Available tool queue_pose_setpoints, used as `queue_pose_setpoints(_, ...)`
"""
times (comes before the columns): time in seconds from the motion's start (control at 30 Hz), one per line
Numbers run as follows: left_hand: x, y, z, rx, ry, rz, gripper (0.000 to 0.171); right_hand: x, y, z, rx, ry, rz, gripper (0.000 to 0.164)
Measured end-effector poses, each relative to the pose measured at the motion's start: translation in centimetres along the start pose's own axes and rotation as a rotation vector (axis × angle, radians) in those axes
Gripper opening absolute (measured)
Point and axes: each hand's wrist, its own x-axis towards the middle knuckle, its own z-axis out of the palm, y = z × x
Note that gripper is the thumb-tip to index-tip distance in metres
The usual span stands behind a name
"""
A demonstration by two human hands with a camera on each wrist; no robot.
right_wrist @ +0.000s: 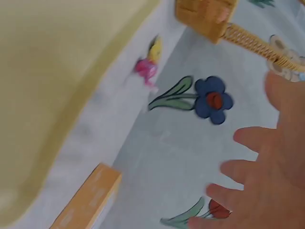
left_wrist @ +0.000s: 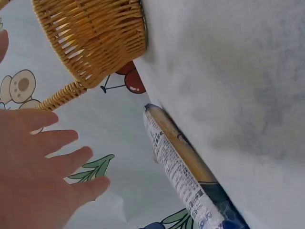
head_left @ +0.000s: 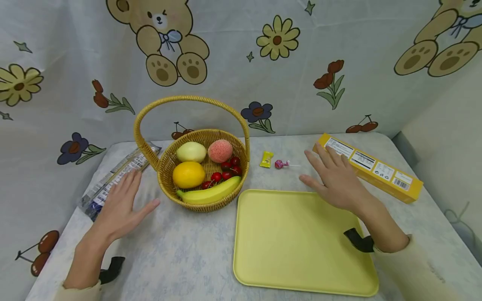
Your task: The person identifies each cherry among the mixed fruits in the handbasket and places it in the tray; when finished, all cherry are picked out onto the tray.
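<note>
My left hand (head_left: 120, 211) hovers with spread fingers over the near part of a long printed packet (head_left: 107, 179), left of a wicker basket (head_left: 205, 207). In the left wrist view the packet (left_wrist: 174, 167) lies beyond the fingers. My right hand (head_left: 335, 177), its fingers extended, overlaps the far right corner of a yellow tray (head_left: 293, 238) and the near left end of an orange box (head_left: 370, 167). Neither hand holds anything. Inside the basket are a lemon (head_left: 188, 174), a banana (head_left: 211, 193), several cherries (head_left: 226, 175), a pale green fruit (head_left: 191, 151) and a pink fruit (head_left: 220, 151).
Between basket and box lie a yellow-wrapped candy (head_left: 266, 159) and a pink lollipop (head_left: 279, 164). The basket's tall arched handle (head_left: 190, 98) rises above the fruit. A patterned cloth (head_left: 229, 62) hangs behind the table, and a pale wall (head_left: 448, 154) stands at right.
</note>
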Motion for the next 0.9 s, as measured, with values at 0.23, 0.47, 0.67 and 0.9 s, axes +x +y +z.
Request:
queue_pose_setpoints(0.23, -0.3, 1.6, 1.7, -0.418, 0.069, 0.008, 0.078, 1.6, -5.4, 0.4, 0.217, 0.146, -0.180, 0.037)
queue_pose_setpoints(0.47, 0.2, 2.5, 4.2, -0.757, -0.009, -0.018, 0.076, 6.2, -11.3, 2.0, 0.395, 0.111, -0.368, 0.018)
queue_pose_setpoints(0.67, 0.6, 2.7, 4.8, -0.774, 0.019, -0.023, 0.072, 11.1, -14.2, 4.4, 0.401, -0.130, -0.364, 0.030)
queue_pose_setpoints(0.9, 0.5, 2.3, 4.9, -0.812, 0.047, -0.044, 0.062, 14.4, -14.9, 6.5, 0.322, -0.255, -0.287, 0.039)
